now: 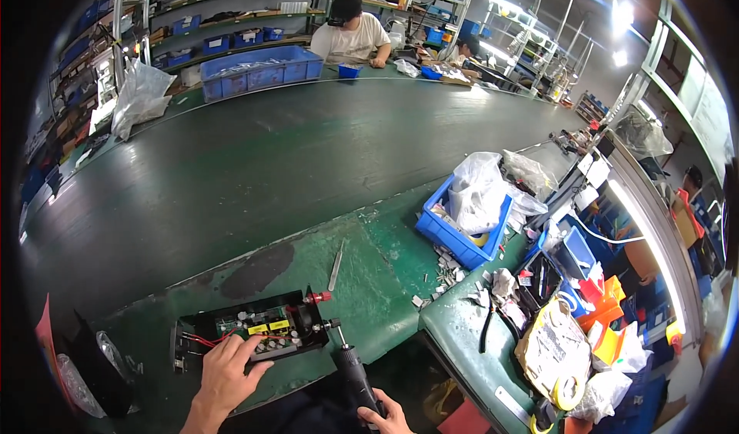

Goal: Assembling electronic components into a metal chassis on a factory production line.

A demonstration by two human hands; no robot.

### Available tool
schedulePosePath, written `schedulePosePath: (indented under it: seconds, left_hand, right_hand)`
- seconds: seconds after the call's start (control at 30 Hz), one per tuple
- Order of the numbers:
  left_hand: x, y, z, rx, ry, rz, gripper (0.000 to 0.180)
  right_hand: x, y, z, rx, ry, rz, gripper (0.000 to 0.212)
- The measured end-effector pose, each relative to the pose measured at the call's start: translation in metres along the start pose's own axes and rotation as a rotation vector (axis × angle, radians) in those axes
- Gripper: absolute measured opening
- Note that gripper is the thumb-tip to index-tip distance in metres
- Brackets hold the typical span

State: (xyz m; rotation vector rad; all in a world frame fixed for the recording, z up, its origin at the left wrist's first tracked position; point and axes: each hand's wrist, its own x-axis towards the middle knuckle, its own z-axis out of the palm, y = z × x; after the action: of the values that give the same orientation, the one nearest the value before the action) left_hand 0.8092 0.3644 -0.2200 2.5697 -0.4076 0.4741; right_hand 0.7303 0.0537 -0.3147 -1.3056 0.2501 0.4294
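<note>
An open black metal case (308,340) lies on the green bench in front of me. Inside it are a circuit board, red wires and a yellow-wrapped component (269,328). My left hand (229,372) steadies the case at its near side, fingers bent over the edge and thumb apart. A black electric screwdriver (356,376) is gripped in my right hand (387,416), partly cut off by the lower edge. Its tip meets a metal post at the case's right end, though the exact contact is too small to tell. Red terminals (317,298) stick out beyond that end.
Tweezers (336,268) lie beyond the case. A blue bin (462,241) with plastic bags stands right of centre, near scattered small parts. Pliers (486,328) and tape (568,393) lie at right. Across the dark conveyor belt (254,157) sits a person (354,37) beside a large blue crate (262,73).
</note>
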Motion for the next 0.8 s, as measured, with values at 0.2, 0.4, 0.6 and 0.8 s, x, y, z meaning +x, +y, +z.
schedulePosePath:
  seconds: [0.2,0.4,0.6,0.8]
  left_hand:
    - [0.002,0.009,0.012,0.062,0.049,-0.052,0.046]
    - [0.009,0.006,-0.018,-0.132,0.054,-0.140,0.023]
    - [0.010,-0.031,-0.030,0.115,0.172,-0.247,0.008]
    - [0.008,-0.036,-0.025,0.183,0.102,-0.209,0.007]
  right_hand:
    - [-0.001,-0.008,0.007,0.016,0.029,0.017,0.045]
    - [0.006,0.005,-0.011,-0.232,-0.005,0.034,0.052]
    - [0.006,0.002,-0.005,-0.101,-0.016,-0.019,0.024]
    - [0.005,0.009,-0.002,-0.112,-0.051,-0.032,0.027]
